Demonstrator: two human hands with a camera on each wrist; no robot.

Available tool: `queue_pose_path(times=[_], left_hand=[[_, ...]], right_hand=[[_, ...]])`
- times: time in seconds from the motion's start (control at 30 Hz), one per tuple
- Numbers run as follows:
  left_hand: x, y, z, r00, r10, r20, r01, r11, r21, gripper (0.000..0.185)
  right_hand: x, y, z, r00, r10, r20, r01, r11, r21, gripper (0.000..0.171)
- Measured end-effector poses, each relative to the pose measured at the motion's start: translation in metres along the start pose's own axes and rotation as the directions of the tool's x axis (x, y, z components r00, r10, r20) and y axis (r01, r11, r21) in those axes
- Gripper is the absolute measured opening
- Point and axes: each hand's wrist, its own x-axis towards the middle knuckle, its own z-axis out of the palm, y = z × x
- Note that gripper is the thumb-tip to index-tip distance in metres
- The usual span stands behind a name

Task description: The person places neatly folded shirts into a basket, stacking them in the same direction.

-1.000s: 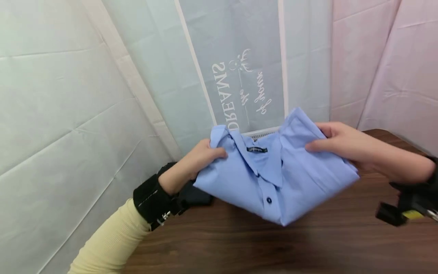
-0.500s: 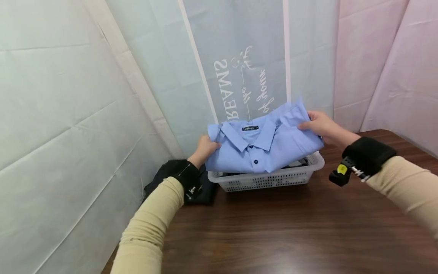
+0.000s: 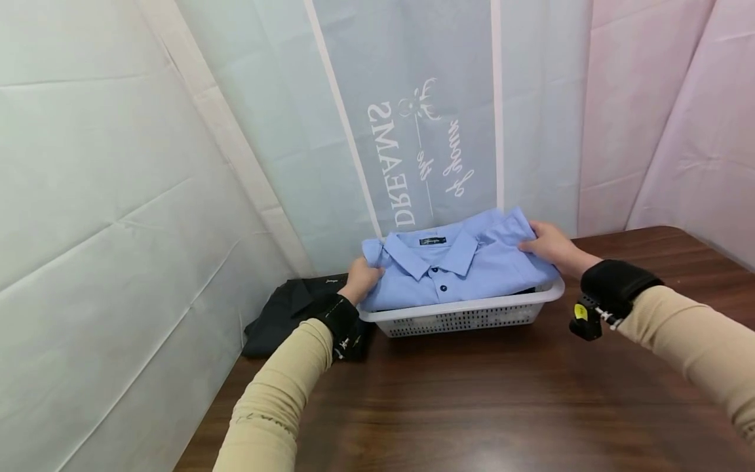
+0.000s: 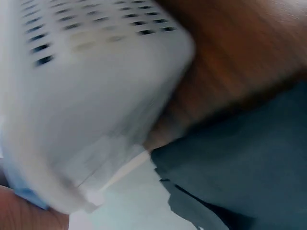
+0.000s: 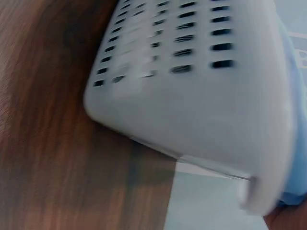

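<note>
Over the white basket at the back of the counter, the folded blue shirt lies flat, gripped at its edges by the left hand and right hand. Lowering both sides evenly should keep the collar flat and the folds square inside the rim. Just left of the basket, a dark garment lies on the counter.

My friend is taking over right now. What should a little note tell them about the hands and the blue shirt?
Left hand: grips the collar-side edge of the folded blue shirt.
Right hand: grips the shirt's other end.
The shirt lies on top of the white basket, collar up, over something dark inside that I cannot make out. The basket stands on the wooden table, with a dark garment lying beside it on the left.
Done: shirt folded and resting on the basket.
Left: probably let go of it and settle it flat.
</note>
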Motion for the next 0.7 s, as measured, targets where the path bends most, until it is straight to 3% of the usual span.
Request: queue_pose_path(times=[0.07,0.1,0.17,0.23,0.3,0.33,0.47,0.53,0.6,0.63,0.7], left_hand=[[0.010,-0.006,0.007,0.999,-0.011,0.046,0.007,0.997,0.078,0.043],[0.013,-0.009,0.010,0.998,0.021,0.061,-0.029,0.992,0.124,0.045],[-0.004,0.012,0.001,0.988,-0.038,0.150,0.017,0.990,0.142,0.051],[-0.030,0.039,-0.015,0.972,-0.096,0.213,0.070,0.990,0.125,0.052],[-0.053,0.058,-0.028,0.970,-0.106,0.220,0.086,0.991,0.098,0.053],[-0.064,0.068,-0.034,0.959,-0.157,0.235,0.144,0.987,0.070,0.054],[-0.075,0.064,-0.045,0.955,-0.168,0.246,0.173,0.985,0.001,0.060],[-0.081,0.064,-0.048,0.971,-0.112,0.212,0.108,0.994,0.033,0.066],[-0.087,0.067,-0.050,0.987,-0.024,0.160,0.004,0.992,0.126,0.078],[-0.089,0.070,-0.049,0.991,0.031,0.130,-0.058,0.977,0.205,0.085],[-0.092,0.078,-0.047,0.986,0.129,0.106,-0.159,0.916,0.368,0.096]], right_hand=[[-0.001,0.002,0.002,0.997,-0.050,-0.050,0.046,0.995,-0.084,0.059],[-0.001,0.003,0.003,0.994,-0.079,-0.071,0.069,0.990,-0.126,0.059],[-0.002,0.005,0.004,0.987,-0.132,-0.091,0.113,0.975,-0.193,0.062],[-0.002,0.006,0.006,0.974,-0.201,-0.108,0.166,0.948,-0.272,0.065],[-0.004,0.007,0.009,0.958,-0.262,-0.119,0.207,0.914,-0.350,0.067],[-0.005,0.008,0.009,0.950,-0.287,-0.124,0.219,0.893,-0.392,0.066],[-0.014,0.006,0.013,0.903,-0.409,-0.130,0.286,0.799,-0.528,0.057],[-0.017,0.004,0.014,0.877,-0.473,-0.090,0.337,0.736,-0.588,0.049],[-0.018,0.002,0.015,0.854,-0.519,-0.023,0.384,0.660,-0.646,0.042],[-0.018,0.002,0.016,0.852,-0.523,0.018,0.399,0.627,-0.670,0.040],[-0.020,0.001,0.018,0.865,-0.488,0.116,0.423,0.584,-0.693,0.040]])
